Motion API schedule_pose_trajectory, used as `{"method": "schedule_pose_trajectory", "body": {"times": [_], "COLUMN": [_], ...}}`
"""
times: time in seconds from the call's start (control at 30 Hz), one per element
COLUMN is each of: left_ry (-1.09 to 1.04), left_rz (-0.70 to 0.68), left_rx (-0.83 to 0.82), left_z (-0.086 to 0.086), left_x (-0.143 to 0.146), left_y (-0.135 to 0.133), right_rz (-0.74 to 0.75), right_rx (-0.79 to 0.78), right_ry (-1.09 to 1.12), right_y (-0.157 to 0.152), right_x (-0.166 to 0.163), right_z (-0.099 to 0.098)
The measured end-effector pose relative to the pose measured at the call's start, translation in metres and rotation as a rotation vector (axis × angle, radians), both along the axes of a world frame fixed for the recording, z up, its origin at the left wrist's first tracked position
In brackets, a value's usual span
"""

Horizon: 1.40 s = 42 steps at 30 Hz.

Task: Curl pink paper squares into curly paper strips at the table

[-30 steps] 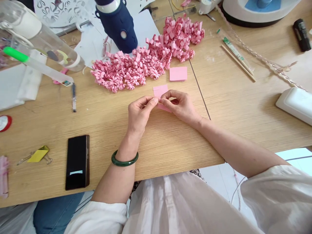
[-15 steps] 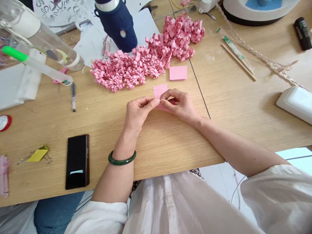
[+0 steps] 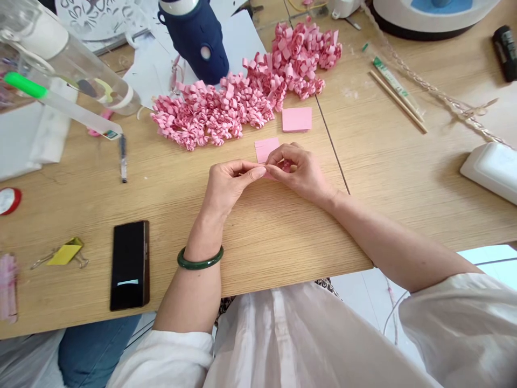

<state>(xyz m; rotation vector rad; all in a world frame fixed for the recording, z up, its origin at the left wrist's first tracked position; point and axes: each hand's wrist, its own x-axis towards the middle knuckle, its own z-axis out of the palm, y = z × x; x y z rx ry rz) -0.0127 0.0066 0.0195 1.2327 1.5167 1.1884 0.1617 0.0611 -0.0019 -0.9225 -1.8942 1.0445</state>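
A: What is each hand doing?
B: The left hand point(image 3: 226, 186) has thumb and forefinger pressed together, tips meeting those of the right hand point(image 3: 302, 171), which is pinched the same way. Both seem to grasp a small pink piece point(image 3: 286, 165), mostly hidden by the fingers, so its shape I cannot tell
A: Where is it, then?
B: At the very centre of the dial, if you put the middle where the fingertips meet; some pink shows inside the curl of the right hand
A: And around it?
B: A pink sheet point(image 3: 266, 147) lies at twelve o'clock, partly covered by the hands. At one o'clock, a little farther off, there's a pink stack point(image 3: 297, 119)
A: That big pink heap?
B: Curled paper pieces point(image 3: 230, 110), spread from ten round to one o'clock, with a navy bottle point(image 3: 197, 40) behind them at eleven
A: Anything else on the wooden table point(image 3: 169, 202)?
B: A black phone point(image 3: 128, 258) at eight o'clock, and wooden sticks point(image 3: 398, 102) at two. A green bangle point(image 3: 202, 265) circles the left forearm, at seven
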Motion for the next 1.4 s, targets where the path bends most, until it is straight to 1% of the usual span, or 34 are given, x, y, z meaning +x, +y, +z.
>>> {"method": "schedule_pose_trajectory", "body": {"times": [0.07,0.13,0.27,0.33,0.47,0.53,0.6,0.8,0.93,1.1,1.2,1.3,1.4], "left_ry": [-0.035,-0.072,-0.195,-0.274,-0.361,-0.375,-0.381,-0.38,-0.349,-0.269,-0.197,-0.131,-0.068], "left_rz": [-0.003,0.021,0.108,0.13,0.151,0.167,0.183,0.252,0.254,0.242,0.213,0.189,0.172], "left_rx": [0.003,0.012,-0.003,-0.011,0.011,0.019,0.023,0.034,0.046,0.07,0.116,0.157,0.161], "left_z": [-0.001,-0.001,-0.002,-0.003,-0.004,-0.004,-0.004,-0.006,-0.008,-0.01,-0.011,-0.012,-0.014], "left_x": [0.0,0.0,0.001,0.002,0.005,0.007,0.008,0.008,0.009,0.01,0.012,0.014,0.016], "left_y": [0.001,0.001,0.003,0.005,0.006,0.006,0.006,0.006,0.006,0.005,0.003,0.002,0.001], "right_rz": [0.007,-0.014,-0.098,-0.109,-0.039,0.016,0.051,0.055,0.129,0.154,0.142,0.099,0.062], "right_rx": [0.021,-0.001,-0.122,-0.207,-0.46,-0.553,-0.599,-0.699,-0.717,-0.651,-0.609,-0.57,-0.507], "right_ry": [0.009,0.06,0.233,0.309,0.462,0.494,0.513,0.57,0.555,0.495,0.461,0.438,0.428], "right_y": [0.0,0.0,0.001,0.003,0.002,0.001,0.0,0.0,-0.002,-0.006,-0.008,-0.008,-0.008], "right_x": [0.0,0.001,0.004,0.004,0.001,0.0,-0.001,-0.003,-0.004,-0.003,-0.004,-0.006,-0.006], "right_z": [-0.001,0.0,0.004,0.005,0.007,0.008,0.009,0.009,0.01,0.014,0.014,0.012,0.012]}}
